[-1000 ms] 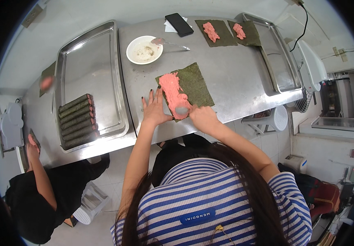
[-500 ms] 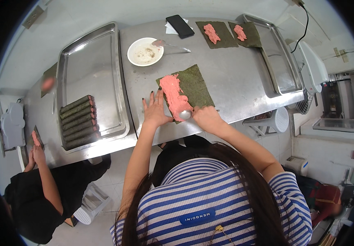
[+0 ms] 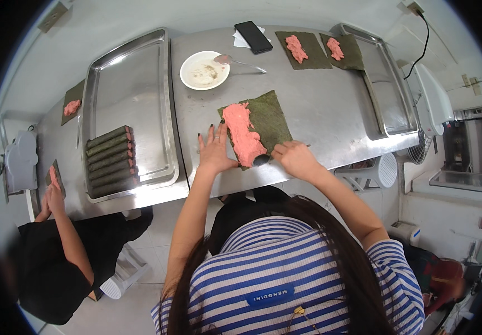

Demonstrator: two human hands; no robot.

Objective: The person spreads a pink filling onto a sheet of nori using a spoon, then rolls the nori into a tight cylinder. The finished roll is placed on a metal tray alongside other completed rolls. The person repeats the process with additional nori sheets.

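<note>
Worktable seen from above, as I watch remotely through the head view. The steel table [image 3: 330,109] spans the scene; a metal tray [image 3: 132,84] occupies its left side. The seaweed sheet [image 3: 273,120] lies flat on the table in front of the person, turned slightly askew, between the two hands. A row of seaweed rolls [image 3: 110,162] rests in the near part of the tray. Pink paste [image 3: 238,131] covers the sheet's left portion as a strip whose long axis runs away from the person, its near end angled rightward. Beyond the sheet, to its left, I note a white bowl [image 3: 191,79].

Left hand [image 3: 214,155]: fingers spread apart, beside the sheet's left edge, index fingertip at that edge. Right hand [image 3: 297,160]: fingers closed on the handle of the held spoon [image 3: 261,160]. I judge the key relation to be this: the spoon points leftward from the right-hand fingers, across the strip's axis, its bowl at the strip's near end, with the right hand the nearer to that bowl.
</note>
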